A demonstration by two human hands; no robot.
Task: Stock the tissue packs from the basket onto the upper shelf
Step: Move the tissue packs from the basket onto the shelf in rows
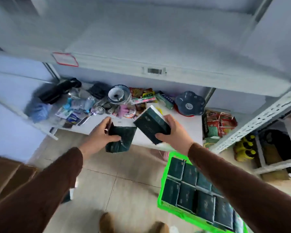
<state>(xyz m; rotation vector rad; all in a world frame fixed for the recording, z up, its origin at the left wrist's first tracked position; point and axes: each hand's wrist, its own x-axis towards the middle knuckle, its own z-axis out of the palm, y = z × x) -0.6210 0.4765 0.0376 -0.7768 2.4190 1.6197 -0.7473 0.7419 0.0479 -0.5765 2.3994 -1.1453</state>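
Note:
My left hand (101, 132) grips a dark green tissue pack (123, 140) by its top edge, held over the floor in front of the lower shelf. My right hand (173, 132) grips a second dark green tissue pack (149, 125), tilted, its white side showing at the top. Both packs hang close together, well below the white upper shelf (141, 47), which looks bare. A bright green basket (173, 157) at the lower right holds several more dark green packs (188, 190), partly hidden by my right sleeve.
The lower shelf (158, 132) carries clutter: stacked bowls (118, 95), a blue flower-shaped dish (190, 102), snack packets (220, 123), bottles and bags. A perforated metal upright (259, 118) stands at the right. A cardboard box (8, 175) lies at the left on the tiled floor.

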